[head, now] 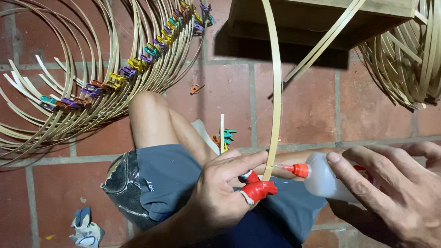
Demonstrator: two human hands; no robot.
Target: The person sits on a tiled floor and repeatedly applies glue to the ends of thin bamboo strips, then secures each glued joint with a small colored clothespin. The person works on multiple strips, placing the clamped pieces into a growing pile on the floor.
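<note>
Bamboo strip (276, 86) pinched in left hand (219, 194), right hand (410, 194) gripping glue bottle (321, 179); clipped hoops (102, 80) beyond.

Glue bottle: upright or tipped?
Tipped. The glue bottle lies sideways in the right hand, red nozzle pointing at the bamboo strip.

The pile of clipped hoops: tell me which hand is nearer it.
Left. The left hand pinches the bamboo strip just below and right of the clipped hoops. The right hand holds the glue bottle farther right.
</note>
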